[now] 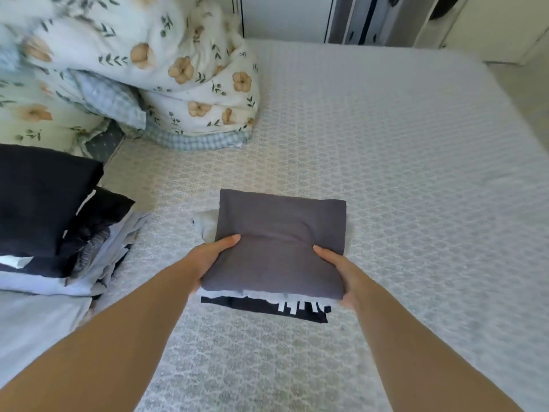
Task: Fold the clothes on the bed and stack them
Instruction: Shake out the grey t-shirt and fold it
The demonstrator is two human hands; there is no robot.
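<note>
Hands grip a folded grey garment [279, 242] at its sides, left hand [212, 258] and right hand [337, 267] with thumbs on top and fingers hidden beneath; it sits atop a small stack on the bed [416, 173]. Below it, a black garment [267, 307] shows white print, cut off and unreadable. Unfolded clothes pile [59, 221] lies left, a floral duvet [148, 69] behind.

1. A folded grey garment [280, 233], a neat rectangle, tops the stack in the middle of the bed [416, 173].
2. Under it, a pale folded garment [208, 226] shows left of the grey one.
3. Lowest, a black garment with white stripes [267, 307].
4. An unfolded pile of dark and pale clothes [50, 221] lies at the bed's left edge.
</note>
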